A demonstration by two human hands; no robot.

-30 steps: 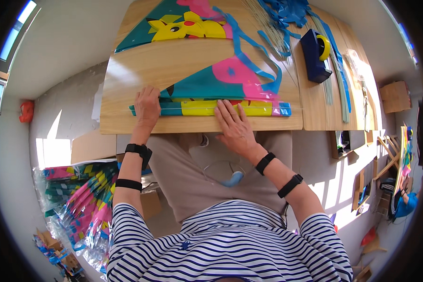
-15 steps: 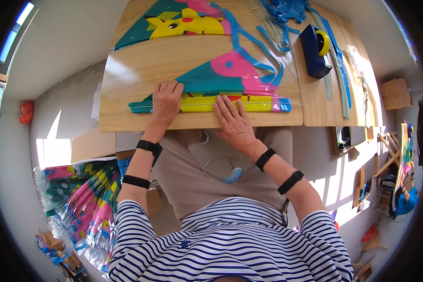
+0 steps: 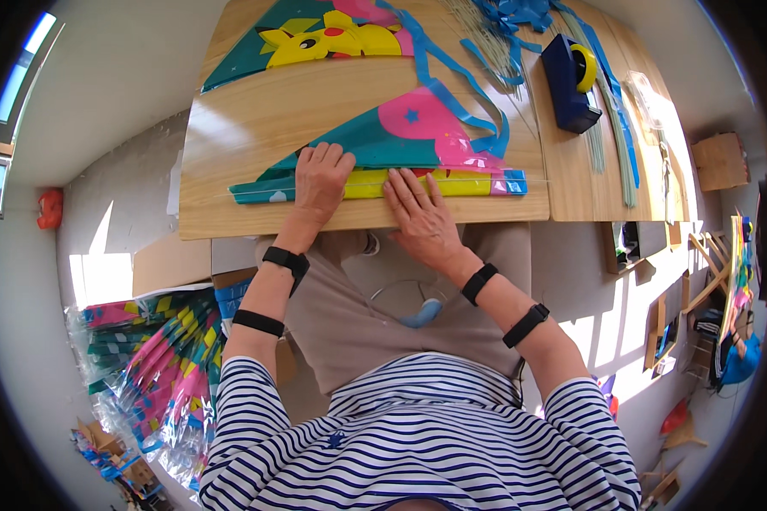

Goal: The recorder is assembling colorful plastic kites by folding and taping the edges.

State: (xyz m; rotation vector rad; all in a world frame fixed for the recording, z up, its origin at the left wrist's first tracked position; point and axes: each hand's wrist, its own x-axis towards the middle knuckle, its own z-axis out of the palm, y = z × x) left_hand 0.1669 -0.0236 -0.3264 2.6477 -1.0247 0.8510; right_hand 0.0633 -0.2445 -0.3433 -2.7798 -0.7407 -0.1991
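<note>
Left hand (image 3: 321, 183): shifted rightward along printed sheet (image 3: 358, 153), fingers curled, pinch indeterminable; right hand (image 3: 422, 220): fingers flat, slightly spread. Sheet: on surface (image 3: 247, 128), near edge folded, remainder unfolded.

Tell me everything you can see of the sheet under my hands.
The sheet looks like thin, glossy plastic, teal at left, pink at right, with a star on the pink. Its near edge seems folded into a strip of teal, yellow, pink and blue, with a thin rod along it. It lies on the table, near the edge. Your left hand, fingers curled, and right hand, fingers extended, rest on the strip. A blue ribbon reaches its right side.
</note>
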